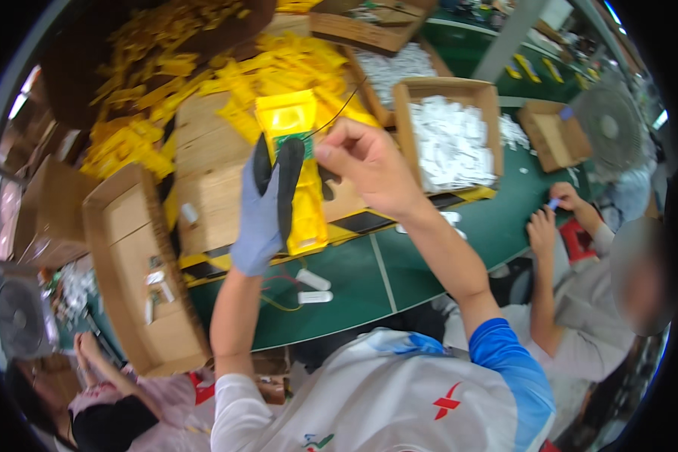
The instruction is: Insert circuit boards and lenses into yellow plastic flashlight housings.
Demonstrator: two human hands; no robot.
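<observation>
My left hand [260,215], in a grey and black work glove, grips a long yellow plastic housing [307,215] held upright over the bench. A small green circuit board [283,140] sits at the housing's upper middle, partly covered by my gloved thumb. My bare right hand [377,169] is beside the board with thumb and forefinger pinched together. A thin dark wire [339,114] runs from the board up past these fingertips; its exact contact with them is hard to make out. Two white oblong pieces [314,297] with thin coloured wires lie on the green mat [354,275] below.
Yellow housings [279,68] are heaped behind my hands. White parts fill a cardboard box [492,113] at right. A long cardboard tray [113,215] stands at left, holding a few small parts. Co-workers sit on both sides; the right one's hands [542,226] hold a small blue item.
</observation>
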